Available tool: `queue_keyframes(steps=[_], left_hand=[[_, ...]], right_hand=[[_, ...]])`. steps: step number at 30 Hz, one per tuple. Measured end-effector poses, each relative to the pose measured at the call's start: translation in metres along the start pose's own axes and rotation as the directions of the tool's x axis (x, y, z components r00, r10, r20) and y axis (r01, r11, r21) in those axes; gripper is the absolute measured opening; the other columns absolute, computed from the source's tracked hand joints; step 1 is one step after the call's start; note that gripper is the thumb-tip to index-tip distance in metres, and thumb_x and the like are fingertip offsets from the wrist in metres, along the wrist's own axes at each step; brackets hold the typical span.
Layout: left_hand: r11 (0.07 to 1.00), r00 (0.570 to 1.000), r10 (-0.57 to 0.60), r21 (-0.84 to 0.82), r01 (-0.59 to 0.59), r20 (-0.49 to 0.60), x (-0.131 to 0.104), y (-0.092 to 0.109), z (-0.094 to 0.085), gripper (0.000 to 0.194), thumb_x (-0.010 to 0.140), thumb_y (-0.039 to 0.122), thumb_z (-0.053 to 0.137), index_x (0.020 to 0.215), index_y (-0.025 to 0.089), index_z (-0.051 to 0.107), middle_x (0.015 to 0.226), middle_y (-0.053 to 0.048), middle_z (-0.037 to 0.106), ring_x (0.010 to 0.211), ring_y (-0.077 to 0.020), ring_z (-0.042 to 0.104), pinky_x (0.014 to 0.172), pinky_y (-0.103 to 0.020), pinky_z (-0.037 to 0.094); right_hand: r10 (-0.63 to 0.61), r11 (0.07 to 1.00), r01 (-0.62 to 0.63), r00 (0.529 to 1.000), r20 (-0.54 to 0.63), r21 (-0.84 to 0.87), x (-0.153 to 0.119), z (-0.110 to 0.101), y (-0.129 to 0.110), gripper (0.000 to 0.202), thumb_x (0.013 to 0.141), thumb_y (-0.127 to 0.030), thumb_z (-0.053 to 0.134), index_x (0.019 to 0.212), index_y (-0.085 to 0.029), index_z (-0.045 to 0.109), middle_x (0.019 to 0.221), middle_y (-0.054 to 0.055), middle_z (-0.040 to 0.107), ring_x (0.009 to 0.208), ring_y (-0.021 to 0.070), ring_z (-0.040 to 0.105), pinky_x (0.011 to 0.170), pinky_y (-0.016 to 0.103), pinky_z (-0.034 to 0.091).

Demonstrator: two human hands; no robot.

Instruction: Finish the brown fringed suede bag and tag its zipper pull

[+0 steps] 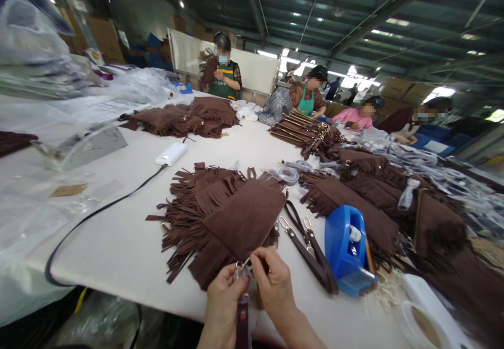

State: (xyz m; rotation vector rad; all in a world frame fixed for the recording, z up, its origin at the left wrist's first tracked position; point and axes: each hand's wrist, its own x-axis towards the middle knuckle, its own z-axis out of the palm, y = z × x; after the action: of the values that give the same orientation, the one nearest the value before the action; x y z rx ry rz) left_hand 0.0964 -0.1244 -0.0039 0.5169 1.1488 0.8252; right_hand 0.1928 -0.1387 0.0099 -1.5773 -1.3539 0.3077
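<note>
My left hand (223,294) is closed around the upper end of a dark brown strap (243,320), which hangs toward me below the table edge. A small metal clasp with clear wrapping shows at its fingertips. Beside it, my right hand (273,275) is closed in a pinch over the clasp; a thin pale bit shows at its fingertips, too small to name. Just beyond both hands lies a brown fringed bag (246,210), its fringe spread to the left. To its right rest brown straps (303,241) with gold-coloured clips.
A blue tape dispenser (346,249) stands right of the straps. Fringed bags (358,212) pile up at right, more bags (189,115) at the back left. A white power bank (171,154) has a black cable (98,207) running to the table edge. Several people work behind.
</note>
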Motion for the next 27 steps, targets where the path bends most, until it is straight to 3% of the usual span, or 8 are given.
queue_keyframes(steps=[4,11,19,27], left_hand=[[0.998,0.998,0.067,-0.007,-0.067,0.017,0.004,-0.004,-0.002,0.044,0.052,0.033,0.074,0.087,0.012,0.058,0.054,0.002,0.059,0.042,-0.0064,0.045,0.042,-0.017,0.035],[0.998,0.999,0.053,0.036,-0.053,0.007,0.005,-0.006,-0.003,0.059,0.051,0.037,0.075,0.100,0.014,0.051,0.050,0.007,0.052,0.039,-0.0081,0.042,0.034,-0.017,0.028],[0.997,0.996,0.079,-0.024,-0.078,0.044,0.009,-0.013,-0.005,0.047,0.052,0.034,0.074,0.092,0.015,0.055,0.045,0.009,0.047,0.037,-0.0067,0.040,0.042,-0.019,0.034],[0.996,0.995,0.078,0.033,-0.080,0.065,0.009,-0.012,-0.005,0.050,0.056,0.025,0.065,0.101,0.014,0.048,0.049,0.009,0.048,0.040,-0.0080,0.040,0.040,-0.019,0.030]], right_hand=[[-0.131,0.989,0.131,0.991,0.011,-0.066,0.001,0.002,0.000,0.015,0.085,-0.017,0.045,0.074,-0.018,0.056,0.065,0.000,0.052,0.059,0.0118,0.051,0.054,0.022,0.040],[-0.269,0.953,0.275,0.961,0.062,-0.126,0.001,0.004,0.004,0.015,0.085,-0.015,0.044,0.078,-0.018,0.056,0.066,0.002,0.053,0.060,0.0137,0.051,0.054,0.025,0.042],[-0.314,0.938,0.326,0.943,0.110,-0.115,0.001,0.001,0.005,0.014,0.085,-0.014,0.044,0.085,-0.018,0.057,0.070,0.004,0.056,0.065,0.0145,0.053,0.056,0.026,0.046],[-0.316,0.930,0.350,0.918,0.240,-0.113,-0.002,-0.003,0.010,0.015,0.087,-0.015,0.043,0.086,-0.017,0.058,0.072,0.005,0.057,0.065,0.0145,0.053,0.058,0.026,0.046]])
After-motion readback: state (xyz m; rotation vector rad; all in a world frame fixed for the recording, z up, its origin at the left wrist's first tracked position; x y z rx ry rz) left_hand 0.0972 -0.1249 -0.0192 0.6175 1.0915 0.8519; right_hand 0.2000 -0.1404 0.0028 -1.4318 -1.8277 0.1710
